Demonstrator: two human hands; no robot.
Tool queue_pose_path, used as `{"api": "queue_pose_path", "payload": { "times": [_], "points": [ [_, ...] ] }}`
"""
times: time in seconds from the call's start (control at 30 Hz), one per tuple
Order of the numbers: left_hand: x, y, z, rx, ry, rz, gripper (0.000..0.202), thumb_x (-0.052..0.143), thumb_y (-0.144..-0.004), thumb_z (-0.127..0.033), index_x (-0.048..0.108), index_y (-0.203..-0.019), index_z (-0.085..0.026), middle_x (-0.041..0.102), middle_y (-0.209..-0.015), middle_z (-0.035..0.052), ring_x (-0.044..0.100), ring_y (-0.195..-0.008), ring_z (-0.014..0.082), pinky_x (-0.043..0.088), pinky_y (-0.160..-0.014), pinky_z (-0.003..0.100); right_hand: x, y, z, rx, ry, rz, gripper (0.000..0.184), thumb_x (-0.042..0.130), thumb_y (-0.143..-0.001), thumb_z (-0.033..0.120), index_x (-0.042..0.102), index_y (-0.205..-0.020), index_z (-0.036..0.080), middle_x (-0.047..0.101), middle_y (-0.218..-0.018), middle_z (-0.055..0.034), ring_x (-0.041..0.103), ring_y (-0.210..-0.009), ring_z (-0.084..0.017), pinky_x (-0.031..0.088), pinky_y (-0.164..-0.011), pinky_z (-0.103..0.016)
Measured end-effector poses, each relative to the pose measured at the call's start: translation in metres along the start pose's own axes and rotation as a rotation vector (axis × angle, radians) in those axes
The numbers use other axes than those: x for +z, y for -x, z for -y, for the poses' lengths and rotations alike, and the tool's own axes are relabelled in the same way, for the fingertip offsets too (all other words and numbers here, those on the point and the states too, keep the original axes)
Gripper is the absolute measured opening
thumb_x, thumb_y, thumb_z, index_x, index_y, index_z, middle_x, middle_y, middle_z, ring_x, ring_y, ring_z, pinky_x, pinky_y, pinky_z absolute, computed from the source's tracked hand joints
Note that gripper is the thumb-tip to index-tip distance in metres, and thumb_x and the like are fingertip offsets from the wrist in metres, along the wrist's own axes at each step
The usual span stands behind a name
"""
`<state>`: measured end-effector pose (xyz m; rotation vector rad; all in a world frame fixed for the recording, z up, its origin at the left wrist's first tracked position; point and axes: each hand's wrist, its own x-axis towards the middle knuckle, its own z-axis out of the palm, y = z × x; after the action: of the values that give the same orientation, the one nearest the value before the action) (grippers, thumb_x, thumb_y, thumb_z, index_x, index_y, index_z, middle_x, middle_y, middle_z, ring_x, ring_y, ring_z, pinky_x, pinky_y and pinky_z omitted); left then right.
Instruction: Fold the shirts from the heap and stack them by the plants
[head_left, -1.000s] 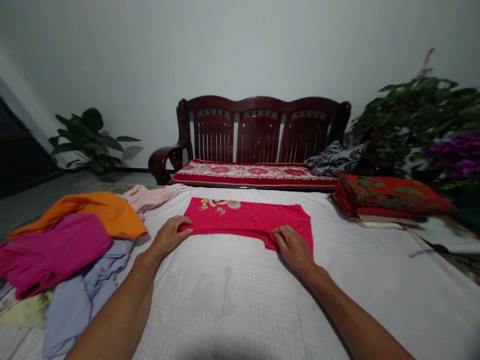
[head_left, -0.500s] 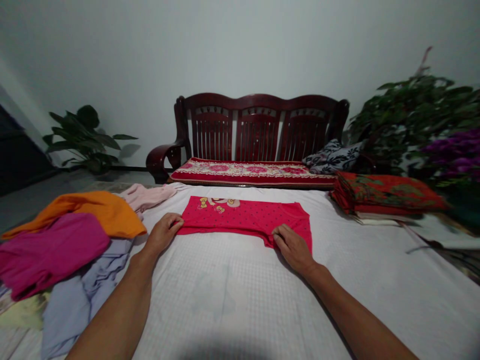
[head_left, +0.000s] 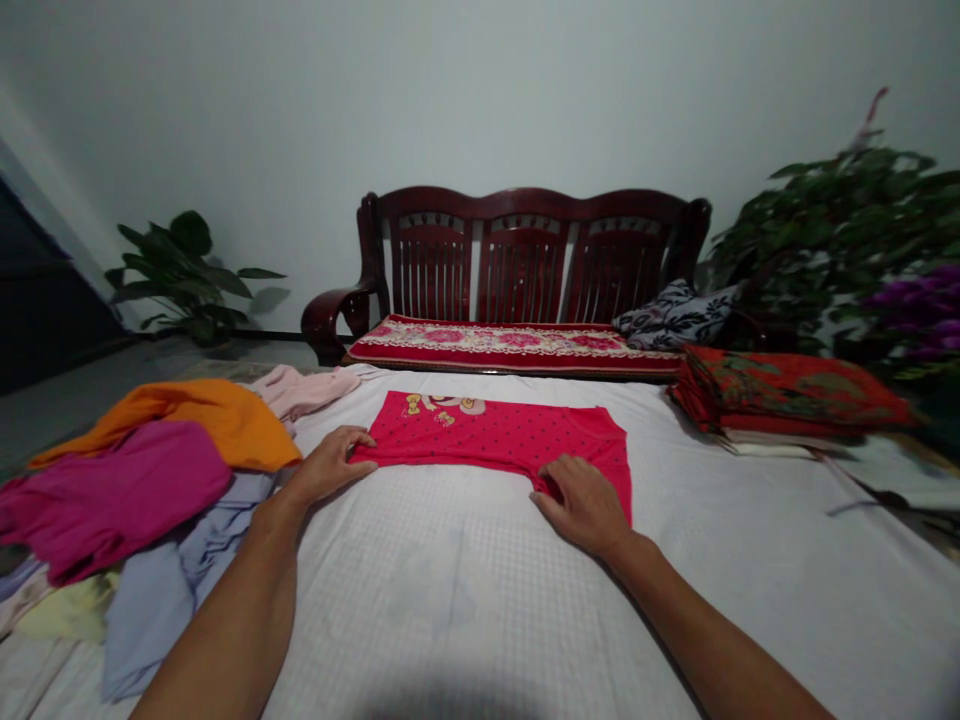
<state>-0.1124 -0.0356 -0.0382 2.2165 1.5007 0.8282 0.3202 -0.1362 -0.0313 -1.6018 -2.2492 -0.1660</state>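
A red dotted shirt [head_left: 499, 433] with a small cartoon print lies folded flat on the white sheet [head_left: 465, 590] in front of me. My left hand [head_left: 330, 464] pinches the shirt's near left corner, fingers closed on the cloth. My right hand [head_left: 581, 502] rests on the near right part, over the sleeve, with fingers curled down onto the fabric. Both forearms reach in from the bottom edge.
A heap of loose clothes lies at the left: orange [head_left: 202, 420], magenta [head_left: 112, 500], pale pink [head_left: 300, 388] and lavender [head_left: 172, 590]. A folded red patterned stack [head_left: 787, 400] sits at the right. Behind stand a dark wooden bench [head_left: 517, 280] and potted plants [head_left: 840, 240].
My right hand slid a little toward me along the sleeve. My left hand stayed at the left corner. The view shifted slightly.
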Motion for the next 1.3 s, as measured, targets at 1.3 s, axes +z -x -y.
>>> {"api": "queue_pose_path", "payload": {
  "times": [1.3],
  "points": [
    [0.079,-0.007,-0.161,0.496,-0.129,0.153,0.023,0.052,-0.09,-0.014,0.068,-0.103,-0.024,0.069,-0.109,0.0078,0.061,-0.106,0.024,0.048,-0.095,0.039,-0.05,0.036,-0.079,0.695,0.017,0.242,0.043,0.048,-0.091,0.057,0.068,-0.083,0.02,0.073,-0.084,-0.0164,0.067,-0.074,-0.029,0.035,-0.058,-0.033]
  ]
}}
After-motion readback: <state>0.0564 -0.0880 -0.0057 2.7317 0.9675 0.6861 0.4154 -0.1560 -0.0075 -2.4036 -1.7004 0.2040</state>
